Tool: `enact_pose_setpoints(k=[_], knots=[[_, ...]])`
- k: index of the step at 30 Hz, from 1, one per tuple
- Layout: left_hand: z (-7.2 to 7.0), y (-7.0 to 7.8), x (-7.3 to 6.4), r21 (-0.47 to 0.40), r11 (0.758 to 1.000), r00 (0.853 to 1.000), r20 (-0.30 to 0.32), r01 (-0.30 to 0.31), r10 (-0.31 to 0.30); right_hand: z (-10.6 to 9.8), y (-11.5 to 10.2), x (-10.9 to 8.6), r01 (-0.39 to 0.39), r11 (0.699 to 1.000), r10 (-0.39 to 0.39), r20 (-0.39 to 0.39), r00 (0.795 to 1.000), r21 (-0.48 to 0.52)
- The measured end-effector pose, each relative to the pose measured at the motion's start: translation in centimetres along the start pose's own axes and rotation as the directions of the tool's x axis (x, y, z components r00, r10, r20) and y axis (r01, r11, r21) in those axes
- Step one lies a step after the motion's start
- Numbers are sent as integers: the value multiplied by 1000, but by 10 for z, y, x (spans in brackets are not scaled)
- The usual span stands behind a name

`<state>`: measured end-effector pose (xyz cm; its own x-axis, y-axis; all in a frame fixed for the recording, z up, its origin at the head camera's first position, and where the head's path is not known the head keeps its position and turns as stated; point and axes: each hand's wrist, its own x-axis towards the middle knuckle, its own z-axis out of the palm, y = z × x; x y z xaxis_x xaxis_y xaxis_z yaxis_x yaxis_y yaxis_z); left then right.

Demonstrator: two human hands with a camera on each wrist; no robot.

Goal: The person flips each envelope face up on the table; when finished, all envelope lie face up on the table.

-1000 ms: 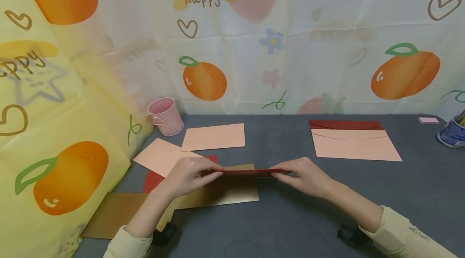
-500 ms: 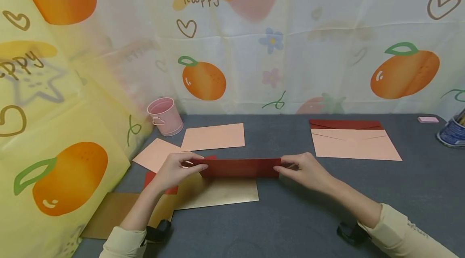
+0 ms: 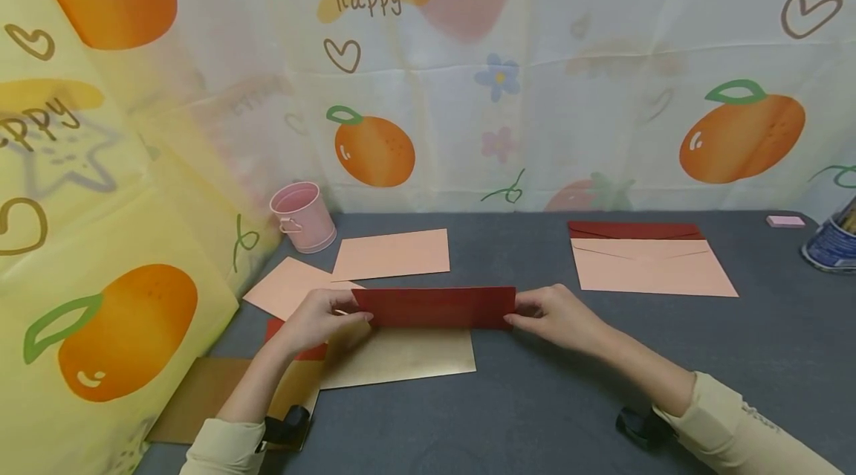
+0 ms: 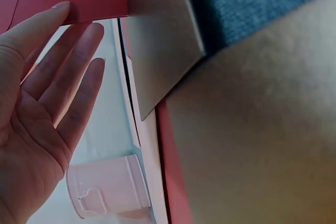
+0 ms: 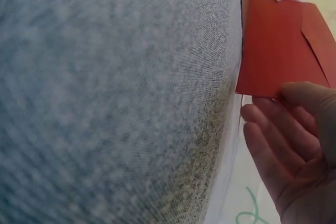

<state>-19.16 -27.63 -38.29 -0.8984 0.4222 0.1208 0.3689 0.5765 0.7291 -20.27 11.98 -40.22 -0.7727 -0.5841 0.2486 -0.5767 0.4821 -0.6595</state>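
Note:
A dark red envelope is held up between both hands, its broad side tilted toward me. My left hand pinches its left end between thumb and fingers. At the other end my right hand pinches it the same way. The right wrist view shows a flap line on the red envelope and the right thumb on its edge. In the left wrist view the left hand has its thumb over the envelope's corner. Just below lies a gold envelope, partly in the red one's shadow.
Pink envelopes lie at the back left beside a pink bucket. Another gold envelope and a red one lie partly under the left arm. A pink envelope with red flap lies right, near an eraser and blue pot.
The red envelope has tipped from edge-on to showing its broad side, and has risen slightly and shifted left. The left hand has moved left and nearer the envelope's end.

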Motion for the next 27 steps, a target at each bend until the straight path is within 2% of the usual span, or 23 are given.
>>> enact_pose_setpoints(k=[11,17,22,27], knots=[[5,-1,2,24,1000,1000,5,-15,15,1,5,-1,28,999,-27,18,999,-41],[17,1,7,1,1000,1000,7,-19,19,-7,11,-10,-38,999,38,-2,999,-24],[28,9,11,-66,998,1000,24,-1,3,-18,16,-23,-91,996,91,-11,996,-24],[40,18,16,-88,996,1000,14,-14,15,-30,20,-36,-134,991,133,-21,991,-31]])
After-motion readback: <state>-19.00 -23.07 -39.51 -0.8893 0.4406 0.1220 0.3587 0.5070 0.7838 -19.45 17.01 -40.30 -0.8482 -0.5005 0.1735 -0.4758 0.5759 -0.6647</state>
